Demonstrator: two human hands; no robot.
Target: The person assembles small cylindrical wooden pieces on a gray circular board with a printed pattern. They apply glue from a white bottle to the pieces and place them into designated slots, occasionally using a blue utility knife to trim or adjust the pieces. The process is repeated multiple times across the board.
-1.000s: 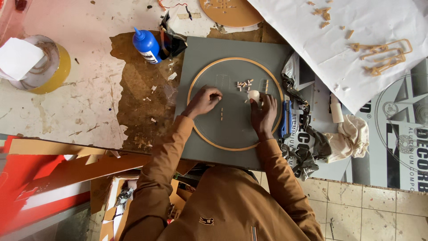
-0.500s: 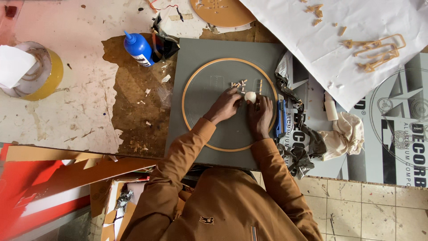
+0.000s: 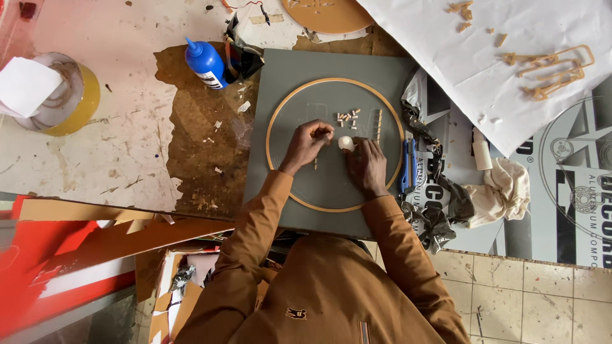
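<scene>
The right hand (image 3: 366, 164) rests curled inside the wooden ring (image 3: 335, 144), its fingertips closed on a small white rounded piece (image 3: 345, 143). Just beside it, the left hand (image 3: 307, 141) is pinched shut; whether it grips anything cannot be told. Below that hand lies a thin stick (image 3: 315, 164). Just beyond the fingers sits a cluster of small wooden bits (image 3: 347, 118), with a longer strip (image 3: 378, 125) to their right. Bare surface lies open inside the ring toward the body. The ring sits on a grey board (image 3: 280, 83). Right of the right hand, a blue utility knife (image 3: 407, 165) lies just outside the ring. Beyond the left hand, a blue glue bottle (image 3: 204, 61) lies past the board's corner on the table (image 3: 127, 146).
</scene>
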